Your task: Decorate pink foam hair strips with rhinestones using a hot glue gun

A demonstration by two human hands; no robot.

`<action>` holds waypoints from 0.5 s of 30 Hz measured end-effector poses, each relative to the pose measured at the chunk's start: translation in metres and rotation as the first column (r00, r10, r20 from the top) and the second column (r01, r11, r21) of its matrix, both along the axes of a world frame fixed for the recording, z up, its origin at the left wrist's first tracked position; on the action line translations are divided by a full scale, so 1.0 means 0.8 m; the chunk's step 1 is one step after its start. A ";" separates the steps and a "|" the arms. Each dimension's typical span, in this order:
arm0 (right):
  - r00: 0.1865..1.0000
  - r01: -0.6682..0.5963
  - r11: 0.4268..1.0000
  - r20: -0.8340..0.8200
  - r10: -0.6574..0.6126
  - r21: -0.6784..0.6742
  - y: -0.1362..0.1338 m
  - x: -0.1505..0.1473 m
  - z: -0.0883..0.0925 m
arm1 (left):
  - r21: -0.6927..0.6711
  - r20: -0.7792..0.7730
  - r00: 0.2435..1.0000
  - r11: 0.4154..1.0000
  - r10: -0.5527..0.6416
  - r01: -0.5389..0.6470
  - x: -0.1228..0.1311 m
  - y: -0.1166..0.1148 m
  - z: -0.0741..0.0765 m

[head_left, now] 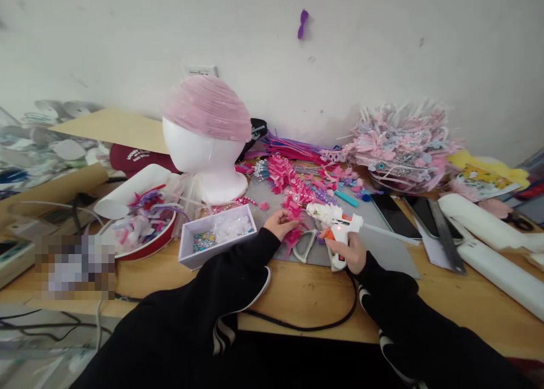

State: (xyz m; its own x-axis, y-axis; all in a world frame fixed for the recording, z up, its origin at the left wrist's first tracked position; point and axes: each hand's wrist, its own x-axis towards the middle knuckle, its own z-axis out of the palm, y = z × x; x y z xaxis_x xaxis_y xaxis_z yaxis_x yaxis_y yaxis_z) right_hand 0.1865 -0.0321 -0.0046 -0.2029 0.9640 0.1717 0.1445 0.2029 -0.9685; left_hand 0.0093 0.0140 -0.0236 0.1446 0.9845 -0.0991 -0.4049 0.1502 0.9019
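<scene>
Glue gun (348, 223) in R hand (353, 253), L hand (280, 224) prob touching pink trim (292, 239).

Nearest the person, a strip of bare wooden tabletop (306, 290) leaves both hands room to slide sideways, though a black cord (301, 328) loops across it. Beside the left hand (278, 224), the pale lilac box (212, 255) blocks low travel, with the mannequin head (199, 157) (the tallest obstacle) behind. Right of the glue gun (342, 227), bare grey mat (385, 258) stops short of smartphones (395, 216) and a metal ruler (446, 239).
</scene>
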 end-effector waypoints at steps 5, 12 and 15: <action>0.995 0.049 0.996 0.087 -0.056 0.079 -0.003 -0.002 0.000 | -0.024 -0.004 1.000 0.999 -0.026 0.026 -0.002 0.003 -0.001; 0.748 0.394 0.919 0.570 -0.339 0.028 0.011 0.033 0.018 | -0.050 0.020 1.000 0.999 -0.013 0.014 -0.001 0.007 -0.006; 0.481 0.434 0.900 0.855 -0.194 -0.040 0.019 0.061 0.017 | -0.062 0.050 0.998 0.997 -0.038 0.041 0.000 0.005 -0.006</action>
